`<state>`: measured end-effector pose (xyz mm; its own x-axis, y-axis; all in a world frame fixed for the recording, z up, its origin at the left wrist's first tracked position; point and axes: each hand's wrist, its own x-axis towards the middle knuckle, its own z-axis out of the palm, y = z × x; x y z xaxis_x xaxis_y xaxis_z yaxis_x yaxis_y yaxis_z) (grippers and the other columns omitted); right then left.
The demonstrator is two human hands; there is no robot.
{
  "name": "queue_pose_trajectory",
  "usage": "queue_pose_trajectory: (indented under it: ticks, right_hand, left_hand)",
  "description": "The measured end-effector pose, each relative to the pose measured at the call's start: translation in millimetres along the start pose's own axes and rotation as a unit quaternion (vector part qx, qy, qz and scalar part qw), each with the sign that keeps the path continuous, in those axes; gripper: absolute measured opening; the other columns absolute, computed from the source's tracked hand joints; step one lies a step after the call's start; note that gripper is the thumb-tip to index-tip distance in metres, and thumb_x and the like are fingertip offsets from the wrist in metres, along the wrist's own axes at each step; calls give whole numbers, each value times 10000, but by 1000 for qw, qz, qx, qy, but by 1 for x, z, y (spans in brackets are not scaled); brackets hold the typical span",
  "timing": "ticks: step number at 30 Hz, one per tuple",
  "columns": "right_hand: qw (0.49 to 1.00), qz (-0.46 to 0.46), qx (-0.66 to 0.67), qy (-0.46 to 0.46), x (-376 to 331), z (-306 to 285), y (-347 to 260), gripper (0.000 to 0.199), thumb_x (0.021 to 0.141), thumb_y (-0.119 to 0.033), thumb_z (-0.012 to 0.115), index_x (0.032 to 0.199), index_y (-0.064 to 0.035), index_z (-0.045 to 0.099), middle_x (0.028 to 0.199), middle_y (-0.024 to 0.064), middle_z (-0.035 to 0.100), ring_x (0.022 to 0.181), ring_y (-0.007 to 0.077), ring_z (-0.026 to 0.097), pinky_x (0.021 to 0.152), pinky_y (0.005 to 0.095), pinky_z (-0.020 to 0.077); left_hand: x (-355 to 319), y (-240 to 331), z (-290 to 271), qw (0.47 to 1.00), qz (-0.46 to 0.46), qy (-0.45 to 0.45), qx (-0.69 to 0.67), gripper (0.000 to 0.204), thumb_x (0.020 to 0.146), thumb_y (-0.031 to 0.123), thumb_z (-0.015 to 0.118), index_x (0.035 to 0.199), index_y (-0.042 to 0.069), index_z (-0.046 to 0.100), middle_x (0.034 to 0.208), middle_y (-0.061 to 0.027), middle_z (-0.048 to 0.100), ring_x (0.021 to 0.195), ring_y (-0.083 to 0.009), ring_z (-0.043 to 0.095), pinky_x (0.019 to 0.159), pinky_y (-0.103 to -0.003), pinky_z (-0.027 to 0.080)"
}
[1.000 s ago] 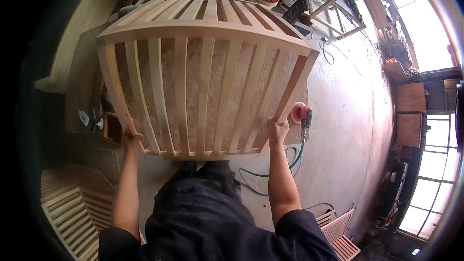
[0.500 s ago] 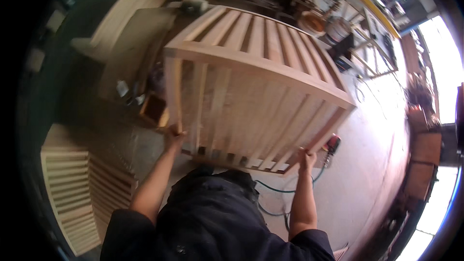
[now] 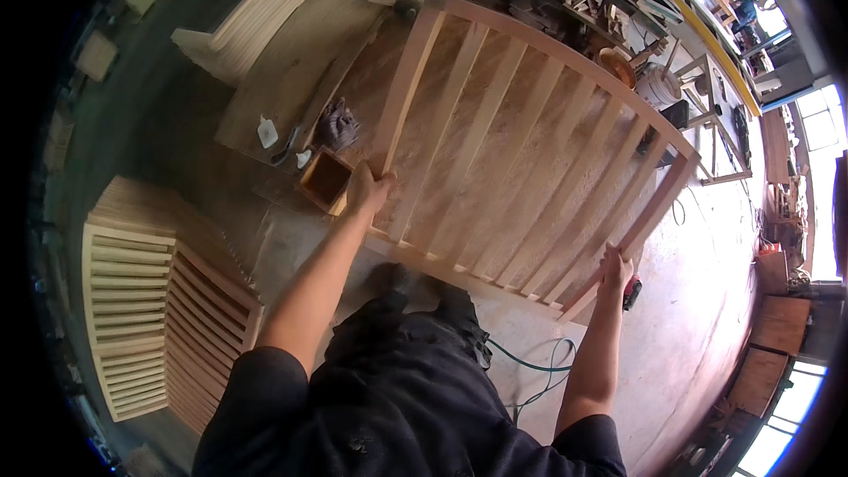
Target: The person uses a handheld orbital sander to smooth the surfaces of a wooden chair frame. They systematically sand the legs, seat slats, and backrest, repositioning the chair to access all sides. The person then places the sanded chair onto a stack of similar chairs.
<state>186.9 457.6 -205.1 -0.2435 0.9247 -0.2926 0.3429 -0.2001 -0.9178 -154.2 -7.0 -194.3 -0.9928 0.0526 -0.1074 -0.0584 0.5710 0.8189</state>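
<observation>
Between my two hands is a slatted wooden frame (image 3: 412, 84), with pale slats running between two longer rails. It slants above a broad wooden surface that shows through the gaps. My left hand (image 3: 365, 190) is closed round the frame's left side rail, close to its near corner. On the opposite side rail, also toward the near end, my right hand (image 3: 616, 267) grips the wood. A red and black tool (image 3: 632, 291) shows just past my right hand. Beside my left hand sits an open wooden box (image 3: 325, 178).
Slatted panels (image 3: 128, 327) stand in a stack at my left. A grey cloth (image 3: 338, 126) and a white bottle (image 3: 267, 132) lie beyond the box. A green hose (image 3: 530, 364) loops over the floor. Buckets (image 3: 658, 87) and wooden stands are at the far right.
Both hands have moved farther out and rightward with the frame. Earlier a second slatted face showed beyond its top rail; now one slatted face is seen, spread out flatter.
</observation>
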Motion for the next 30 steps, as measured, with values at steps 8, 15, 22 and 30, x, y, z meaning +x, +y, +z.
queue_pose_trajectory:
  ticks: [8,15,22,30]
  right_hand:
    - [999,-30,-28,-9,24,24,12,229,870,-224,845,881,-103,651,711,-25,607,610,102,579,552,287,452]
    - [998,-53,-39,-25,14,27,4,226,890,-234,825,875,-68,671,751,10,662,663,123,639,592,298,483]
    - [997,-56,-27,-36,-12,18,28,95,870,-138,729,839,-63,678,715,-13,656,655,114,630,610,309,514]
    - [998,-38,-37,-34,-19,16,82,226,842,-212,843,834,-87,654,720,-15,651,643,97,622,583,292,486]
  left_hand:
    - [36,-4,24,998,-11,-42,47,512,876,293,815,1210,-56,644,1036,-246,734,948,-369,740,836,-469,566]
    - [36,-38,31,998,-32,-48,-15,396,904,230,776,1153,-56,662,979,-156,721,859,-262,696,798,-375,550]
    - [38,-44,24,997,9,-74,-27,358,963,196,755,1244,0,650,1052,-73,700,956,-201,661,870,-380,537]
    - [41,-41,27,995,-45,-92,14,547,887,180,774,1333,-61,568,1210,-221,694,1128,-342,682,995,-440,511]
